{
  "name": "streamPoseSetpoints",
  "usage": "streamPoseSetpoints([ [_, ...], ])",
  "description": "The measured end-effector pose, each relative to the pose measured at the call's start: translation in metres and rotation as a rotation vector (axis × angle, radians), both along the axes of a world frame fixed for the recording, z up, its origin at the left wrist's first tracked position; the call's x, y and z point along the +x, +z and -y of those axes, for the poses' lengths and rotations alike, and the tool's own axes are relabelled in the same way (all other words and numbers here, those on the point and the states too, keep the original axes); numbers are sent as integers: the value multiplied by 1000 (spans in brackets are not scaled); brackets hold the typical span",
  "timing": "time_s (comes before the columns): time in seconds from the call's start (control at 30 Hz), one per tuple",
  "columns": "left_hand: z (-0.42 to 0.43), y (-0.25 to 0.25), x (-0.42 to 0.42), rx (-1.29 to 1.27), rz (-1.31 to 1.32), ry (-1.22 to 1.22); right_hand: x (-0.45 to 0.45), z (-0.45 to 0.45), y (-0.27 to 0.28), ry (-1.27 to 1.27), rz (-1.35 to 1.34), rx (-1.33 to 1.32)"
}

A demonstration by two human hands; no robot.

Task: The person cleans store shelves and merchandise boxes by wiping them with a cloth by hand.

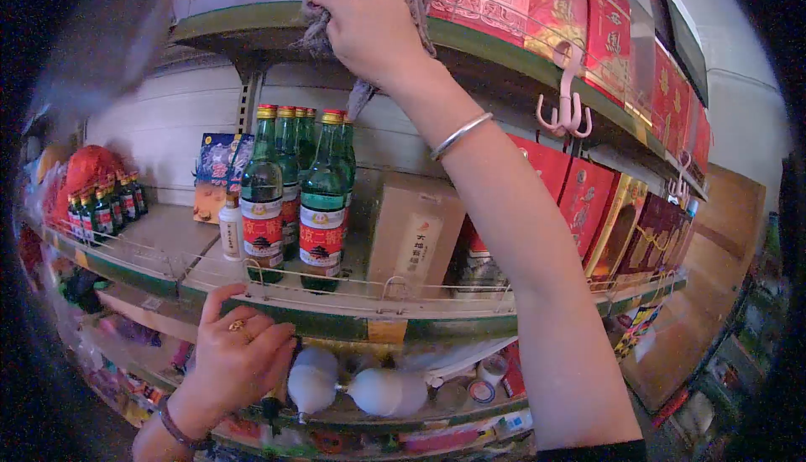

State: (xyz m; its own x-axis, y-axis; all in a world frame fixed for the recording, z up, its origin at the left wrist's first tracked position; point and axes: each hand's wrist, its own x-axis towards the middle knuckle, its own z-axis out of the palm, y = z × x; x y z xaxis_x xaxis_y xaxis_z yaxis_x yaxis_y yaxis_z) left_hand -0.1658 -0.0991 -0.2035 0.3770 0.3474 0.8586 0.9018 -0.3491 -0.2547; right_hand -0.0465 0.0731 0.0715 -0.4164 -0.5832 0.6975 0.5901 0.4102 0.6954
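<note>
My right hand (369,29) is closed on a grey cloth (315,29), pressed against the front edge of the upper shelf (252,25). One end of the cloth dangles below that edge, above the green glass bottles. My left hand (239,357) is at the front edge of the middle shelf (437,319), index finger raised at the edge and the other fingers loosely bent. Nothing shows in it, though its palm side is partly hidden. Just behind it stand green liquor bottles (323,197) with red caps and red-and-white labels.
A cardboard box (416,231) stands right of the bottles; a small white bottle (231,231) stands left. Mini bottles (105,210) sit further left. Red gift boxes (558,8) line the upper shelf. A pink hook (567,101) hangs from its wire rail. White bulbs (382,391) lie below.
</note>
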Motion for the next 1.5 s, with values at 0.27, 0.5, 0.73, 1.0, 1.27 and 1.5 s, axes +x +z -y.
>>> streamPoseSetpoints([
  [0.27,20,11,-20,69,69,12,141,-16,-10,-131,-169,-130],
  [0.5,34,0,-36,51,52,90,53,0,35,92,-193,99],
  [0.73,50,-16,-60,28,58,160,-49,11,74,-392,-39,-74],
  [1.0,50,-23,-60,39,50,145,-17,5,82,-391,-46,-256],
  [1.27,95,-39,-90,-27,206,257,-4,8,68,-417,-167,-215],
  [1.5,98,-37,-83,-34,126,246,-93,9,66,95,-208,-192],
])
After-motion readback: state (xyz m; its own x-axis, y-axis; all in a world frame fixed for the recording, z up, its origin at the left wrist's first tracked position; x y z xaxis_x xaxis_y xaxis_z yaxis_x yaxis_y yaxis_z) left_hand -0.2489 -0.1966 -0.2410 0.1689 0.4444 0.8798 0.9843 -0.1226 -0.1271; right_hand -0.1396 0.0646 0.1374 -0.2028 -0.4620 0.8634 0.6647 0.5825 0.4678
